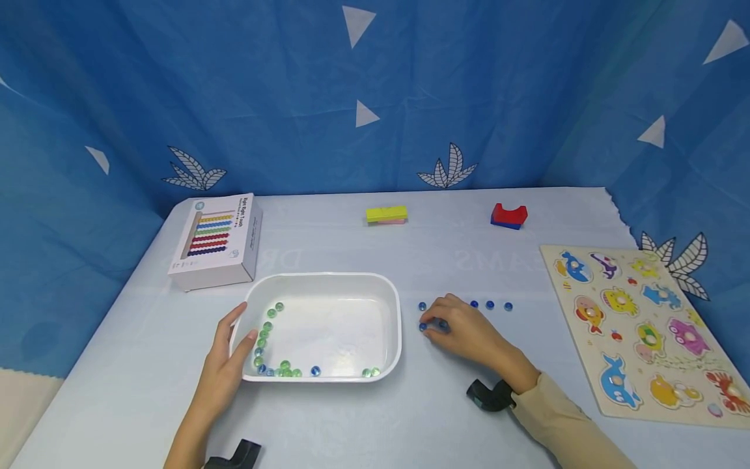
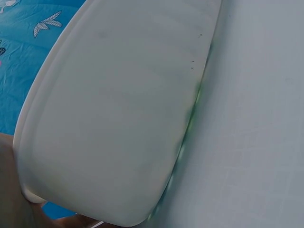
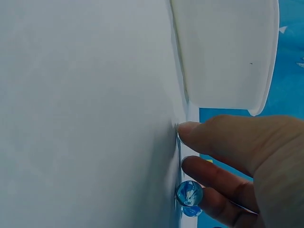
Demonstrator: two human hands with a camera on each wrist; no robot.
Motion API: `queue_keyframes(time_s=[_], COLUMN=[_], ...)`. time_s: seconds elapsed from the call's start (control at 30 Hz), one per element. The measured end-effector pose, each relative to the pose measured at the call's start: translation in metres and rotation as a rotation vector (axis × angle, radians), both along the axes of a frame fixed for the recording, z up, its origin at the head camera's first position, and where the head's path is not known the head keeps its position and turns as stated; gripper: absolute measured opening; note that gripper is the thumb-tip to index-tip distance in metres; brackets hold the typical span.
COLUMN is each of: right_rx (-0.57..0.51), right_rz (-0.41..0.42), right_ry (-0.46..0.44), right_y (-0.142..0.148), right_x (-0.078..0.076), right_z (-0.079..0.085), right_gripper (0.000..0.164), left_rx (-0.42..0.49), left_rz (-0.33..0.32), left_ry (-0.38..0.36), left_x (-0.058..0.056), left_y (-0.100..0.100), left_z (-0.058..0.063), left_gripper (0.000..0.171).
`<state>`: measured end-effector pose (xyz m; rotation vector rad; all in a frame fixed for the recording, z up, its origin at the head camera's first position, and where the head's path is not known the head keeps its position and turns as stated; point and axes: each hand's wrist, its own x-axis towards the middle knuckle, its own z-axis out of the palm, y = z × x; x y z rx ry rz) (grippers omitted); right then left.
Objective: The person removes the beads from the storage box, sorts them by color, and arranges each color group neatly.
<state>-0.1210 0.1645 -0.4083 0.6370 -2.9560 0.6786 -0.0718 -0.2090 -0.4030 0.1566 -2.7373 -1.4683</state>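
Observation:
A white tray (image 1: 328, 279) holds green and blue marbles, most along its left side and front edge. My left hand (image 1: 225, 355) grips the tray's left end, thumb over the rim and fingers along the outer side. The tray's outer wall (image 2: 109, 109) fills much of the left wrist view. On the table right of the tray, my right hand (image 1: 465, 329) reaches down with thumb and index finger apart around blue marbles. One blue marble (image 1: 423, 326) is right at their tips. Another blue marble (image 3: 190, 194) shows beside the other fingers in the right wrist view.
More blue marbles (image 1: 489, 305) lie behind the right hand. A boxed bead toy (image 1: 213, 241) stands back left. Yellow (image 1: 387, 213) and red (image 1: 510, 215) blocks sit at the back. A sea-animal puzzle board (image 1: 629, 319) lies on the right.

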Motion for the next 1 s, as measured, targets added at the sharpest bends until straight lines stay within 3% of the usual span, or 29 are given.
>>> queue_keyframes(time_s=[0.4, 0.57, 1.0], right_rx=[-0.073, -0.064, -0.134], right_rz=[-0.044, -0.111, -0.118], right_ry=[-0.008, -0.048, -0.104], right_y=[0.018, 0.026, 0.029], right_x=[0.005, 0.01, 0.012], right_z=[0.008, 0.003, -0.007], right_gripper=[0.021, 0.022, 0.025], left_rx=[0.007, 0.005, 0.001], left_rz=[-0.012, -0.014, -0.014], left_ry=[0.005, 0.009, 0.029], left_x=[0.0, 0.0, -0.001], left_y=[0.001, 0.001, 0.0], left_z=[0.0, -0.001, -0.002], left_gripper=[0.055, 0.055, 0.055])
